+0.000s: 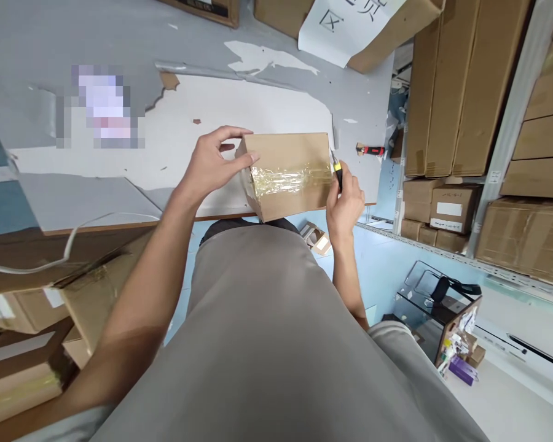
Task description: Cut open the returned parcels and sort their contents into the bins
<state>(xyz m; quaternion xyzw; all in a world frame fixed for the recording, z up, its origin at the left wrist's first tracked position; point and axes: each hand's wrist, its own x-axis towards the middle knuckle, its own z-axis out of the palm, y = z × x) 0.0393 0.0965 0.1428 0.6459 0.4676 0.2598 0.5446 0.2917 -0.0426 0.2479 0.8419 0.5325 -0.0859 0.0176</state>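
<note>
A cardboard box (290, 147) with shiny clear tape across it rests at the front edge of the table, tilted towards me. My left hand (219, 156) grips its left end, thumb on the taped face and fingers at the back edge. In my right hand (345, 199) is a knife (337, 170) with a black and yellow handle, closed in the fingers. Its slim metal tip points up beside the box's right end; whether it touches the cardboard I cannot tell.
A red and black tool (372, 150) lies on the grey and white tabletop (276, 104), right of the box. A carton with a paper sign (345, 27) stands at the back. Shelves of cartons (451, 92) rise at right; more cartons (32, 307) and a white cable (69, 245) are at left.
</note>
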